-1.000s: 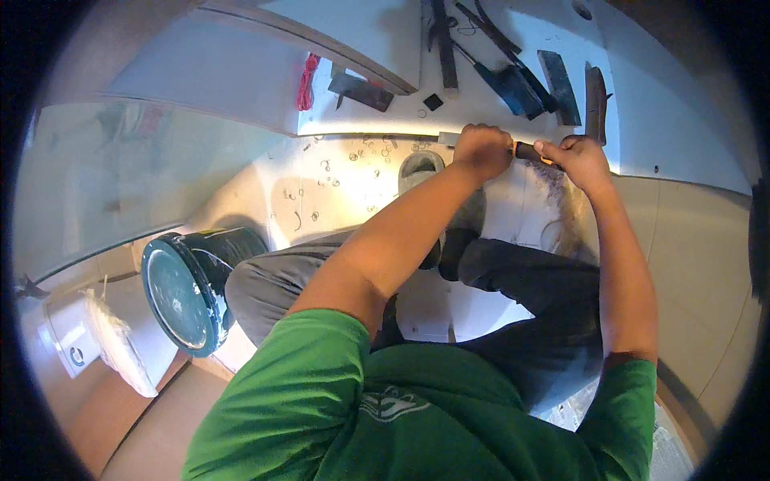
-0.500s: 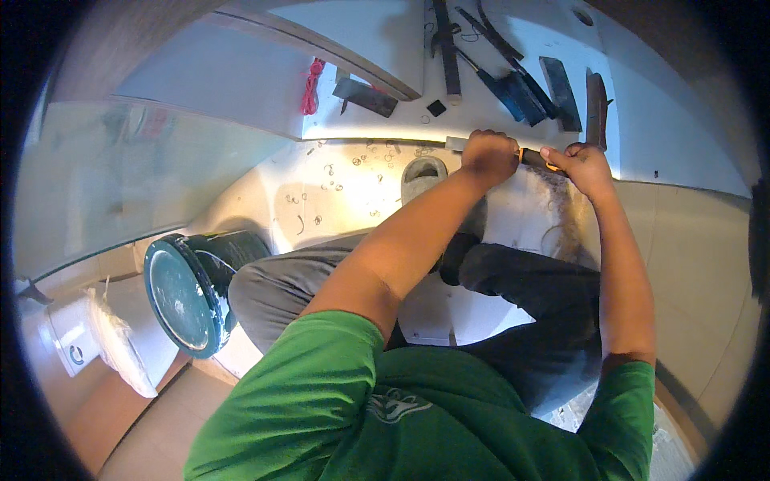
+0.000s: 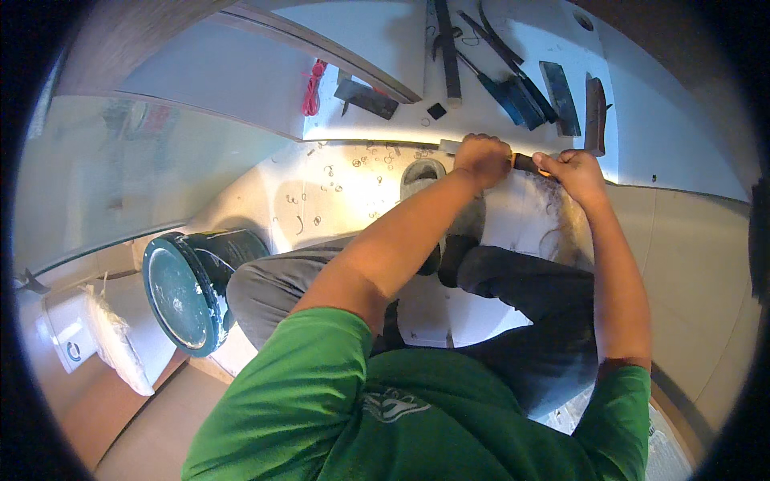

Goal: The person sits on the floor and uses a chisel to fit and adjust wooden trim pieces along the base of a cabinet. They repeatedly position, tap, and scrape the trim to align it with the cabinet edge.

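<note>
A chisel with a black-and-orange handle [image 3: 525,163] lies across the near edge of the pale board [image 3: 505,124]. My left hand [image 3: 483,159] is closed round its metal shank, and the flat blade end [image 3: 449,147] sticks out to the left, by the board's edge. Farther right, my right hand [image 3: 579,175] grips the butt of the handle, thumb stretched along it. Whether the blade touches the edge I cannot tell. Thin curled shavings [image 3: 330,171] are scattered on the lit floor to the left of my shoe [image 3: 423,172].
On the board lie a hammer [image 3: 449,64], dark-handled tools [image 3: 513,100], a dark flat block [image 3: 560,96], a brown strip [image 3: 594,116], a try square [image 3: 367,98] and a red cord [image 3: 313,88]. A teal-lidded bucket [image 3: 178,293] stands left of my knee, with a white bag [image 3: 120,345] beyond.
Both hands and the chisel have shifted slightly left along the board's edge. The grip of each hand stays the same.
</note>
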A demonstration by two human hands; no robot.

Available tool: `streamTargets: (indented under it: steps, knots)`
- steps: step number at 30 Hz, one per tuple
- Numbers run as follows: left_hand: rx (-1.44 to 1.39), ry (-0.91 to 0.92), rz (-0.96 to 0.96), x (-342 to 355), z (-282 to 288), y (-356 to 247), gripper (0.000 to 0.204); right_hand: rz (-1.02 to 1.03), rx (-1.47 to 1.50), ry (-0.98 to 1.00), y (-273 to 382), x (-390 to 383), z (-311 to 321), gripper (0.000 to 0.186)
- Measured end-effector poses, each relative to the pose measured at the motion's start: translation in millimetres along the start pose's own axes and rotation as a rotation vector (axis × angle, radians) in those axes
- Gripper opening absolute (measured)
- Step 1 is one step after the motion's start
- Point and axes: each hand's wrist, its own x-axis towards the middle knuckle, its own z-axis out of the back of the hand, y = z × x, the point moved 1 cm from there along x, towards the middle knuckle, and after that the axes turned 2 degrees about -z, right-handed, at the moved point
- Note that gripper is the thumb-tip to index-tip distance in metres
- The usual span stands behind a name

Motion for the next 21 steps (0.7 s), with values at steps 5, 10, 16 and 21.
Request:
streamTargets:
  steps: [5, 10, 16, 21]
  knots:
    - [-0.022, -0.024, 0.032, -1.7, -2.0, 3.3, 0.015, 0.019, 0.044, -0.026, 16.4, -5.3, -1.7, 0.066]
    - [-0.043, -0.056, -0.011, 1.0, -8.2, 7.4, 0.017, -0.022, 0.052, 0.02, 2.1, 1.2, 4.3, 0.071]
    - [-0.019, 0.007, 0.043, 0.1, -0.1, 7.1, 0.017, 0.0, 0.013, -0.02, 8.5, -5.2, -8.5, 0.073]
    - [0.007, 0.043, 0.0, -3.0, 5.6, 12.8, 0.018, -0.043, -0.012, 0.027, 8.9, 0.1, -6.4, 0.073]
